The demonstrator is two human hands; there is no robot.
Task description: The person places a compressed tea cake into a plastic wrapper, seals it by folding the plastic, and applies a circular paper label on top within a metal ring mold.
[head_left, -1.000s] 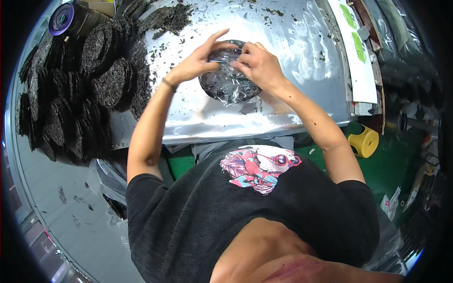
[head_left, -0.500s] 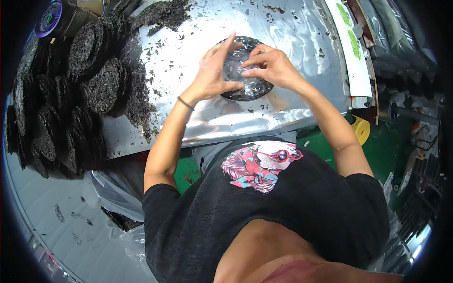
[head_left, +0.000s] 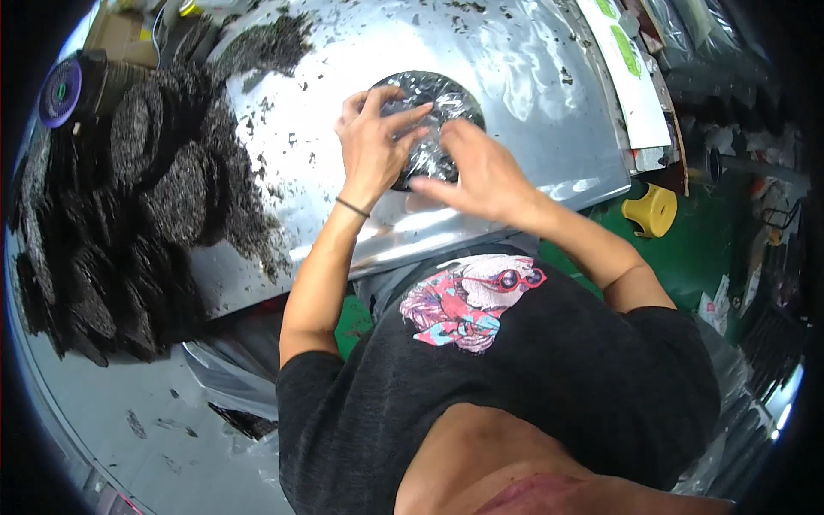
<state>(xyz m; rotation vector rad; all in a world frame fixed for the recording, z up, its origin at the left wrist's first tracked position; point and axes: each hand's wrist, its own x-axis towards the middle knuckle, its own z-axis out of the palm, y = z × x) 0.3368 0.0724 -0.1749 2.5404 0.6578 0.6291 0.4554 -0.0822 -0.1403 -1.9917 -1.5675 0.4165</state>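
Note:
A round, dark cake of what looks like dried seaweed in clear, shiny plastic point(head_left: 438, 86) lies flat on the metal-topped table. My left hand point(head_left: 373, 142) rests over its left side with the fingers spread and bent onto the film. From the right, my right hand point(head_left: 485, 172) reaches across the near part of the packet, its thumb and fingers apart and somewhat blurred. Both hands touch the plastic, and between them they hide parts of the cake. Whether any film is pinched under the fingertips is too small to tell.
Stacks of dark round seaweed cakes point(head_left: 176, 193) crowd the table's left side, with loose flakes point(head_left: 270, 47) behind them. A small purple-rimmed fan point(head_left: 60, 93) stands at the far left. Printed white sheets point(head_left: 639, 99) line the right edge. Below sits a yellow stool point(head_left: 657, 212).
My left hand has come down from a raised, upright pose onto the packet. The right hand has turned from a pinch to spread fingers, lower on the plastic. The view has shifted slightly.

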